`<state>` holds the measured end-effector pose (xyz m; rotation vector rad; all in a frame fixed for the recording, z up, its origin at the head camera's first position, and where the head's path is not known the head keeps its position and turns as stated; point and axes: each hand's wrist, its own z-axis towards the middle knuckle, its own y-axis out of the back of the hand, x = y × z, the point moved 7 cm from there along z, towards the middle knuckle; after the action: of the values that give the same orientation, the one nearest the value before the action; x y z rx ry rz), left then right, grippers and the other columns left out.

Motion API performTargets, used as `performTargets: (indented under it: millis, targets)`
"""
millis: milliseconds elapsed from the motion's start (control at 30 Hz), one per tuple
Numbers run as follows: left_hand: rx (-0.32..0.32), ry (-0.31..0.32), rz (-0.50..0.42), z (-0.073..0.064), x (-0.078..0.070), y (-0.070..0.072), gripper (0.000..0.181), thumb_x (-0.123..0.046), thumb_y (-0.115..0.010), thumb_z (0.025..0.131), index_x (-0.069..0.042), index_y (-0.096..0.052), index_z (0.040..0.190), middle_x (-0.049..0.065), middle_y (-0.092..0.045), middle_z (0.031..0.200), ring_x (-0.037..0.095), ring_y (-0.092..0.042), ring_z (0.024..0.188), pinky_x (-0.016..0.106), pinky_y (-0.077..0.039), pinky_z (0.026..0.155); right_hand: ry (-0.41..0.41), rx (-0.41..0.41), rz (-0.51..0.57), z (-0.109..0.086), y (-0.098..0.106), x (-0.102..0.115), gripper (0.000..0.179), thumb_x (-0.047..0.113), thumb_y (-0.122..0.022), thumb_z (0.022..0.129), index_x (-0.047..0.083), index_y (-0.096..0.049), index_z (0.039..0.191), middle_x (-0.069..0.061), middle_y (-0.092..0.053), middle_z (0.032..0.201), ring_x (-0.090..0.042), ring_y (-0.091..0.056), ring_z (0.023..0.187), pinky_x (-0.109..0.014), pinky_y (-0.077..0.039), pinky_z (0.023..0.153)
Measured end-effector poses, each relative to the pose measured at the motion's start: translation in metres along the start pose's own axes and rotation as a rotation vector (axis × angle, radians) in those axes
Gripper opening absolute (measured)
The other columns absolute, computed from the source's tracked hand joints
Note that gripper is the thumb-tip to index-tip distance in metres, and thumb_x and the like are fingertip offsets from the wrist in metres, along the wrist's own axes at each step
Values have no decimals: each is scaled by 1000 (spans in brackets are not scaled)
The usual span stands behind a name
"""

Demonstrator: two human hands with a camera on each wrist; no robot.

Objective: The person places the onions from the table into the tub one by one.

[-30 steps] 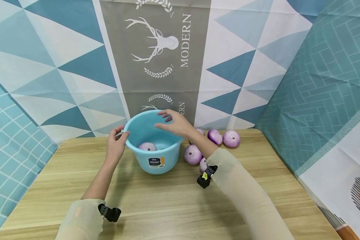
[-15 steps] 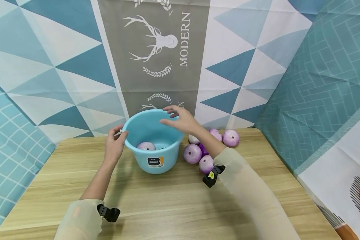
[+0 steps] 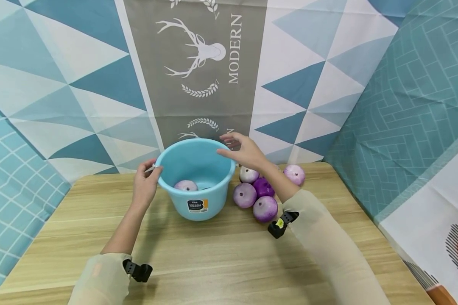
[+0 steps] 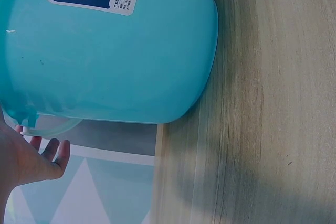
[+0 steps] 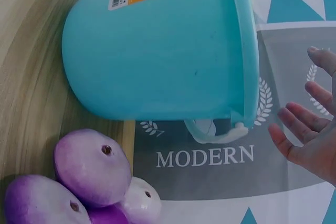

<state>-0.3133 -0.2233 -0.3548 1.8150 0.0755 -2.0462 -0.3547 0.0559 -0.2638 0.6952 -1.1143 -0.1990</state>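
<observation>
A light blue plastic bucket [image 3: 219, 203] stands upright on the wooden table, with one purple onion [image 3: 186, 185] at its bottom. My left hand [image 3: 146, 182] holds the bucket's left rim where the handle [image 4: 58, 128] joins; its fingers bend up beside that joint in the left wrist view. Over the right rim, my right hand [image 3: 246, 153] is spread, fingers loosely bent, holding nothing. In the right wrist view this hand [image 5: 312, 135] is just beyond the rim, near the other handle end. Several purple onions [image 3: 245, 195] are clustered right of the bucket, partly behind my right forearm.
Another onion [image 3: 294, 174] lies at the table's back right. A patterned cloth [image 3: 301, 76] hangs close behind the bucket, and tiled-print cloths flank both sides. The wooden table [image 3: 213, 262] extends in front of the bucket.
My right hand has moved right, from over the bucket's opening to above its right rim, uncovering more of the clustered onions. The left hand stays at the rim.
</observation>
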Motion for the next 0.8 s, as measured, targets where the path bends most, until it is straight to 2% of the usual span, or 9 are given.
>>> performTargets:
  millis: [267, 567, 800]
  targets:
    - [-5, -4, -7, 2, -3, -1, 50, -32, -49, 93, -7, -43, 136, 10, -42, 140, 25, -47, 124, 15, -42, 80, -7, -30, 11, -4, 12, -8, 53, 37, -66, 85, 12, -52, 130, -7, -56, 129, -24, -54, 117, -41, -45, 97]
    - [-10, 0, 9, 2, 0, 1, 50, -33, -49, 94, -8, -43, 136, 9, -43, 139, 22, -47, 122, 12, -42, 77, -20, -18, 18, -10, 9, -18, 51, 36, -66, 86, 13, -53, 129, -5, -57, 128, -25, -54, 118, -43, -45, 97]
    - [5, -3, -5, 0, 1, -1, 50, -33, -48, 94, -8, -42, 137, 8, -41, 142, 23, -45, 125, 14, -42, 80, -44, -32, 7, -17, 12, -26, 50, 38, -66, 85, 15, -54, 128, -6, -57, 129, -26, -53, 118, -47, -45, 96]
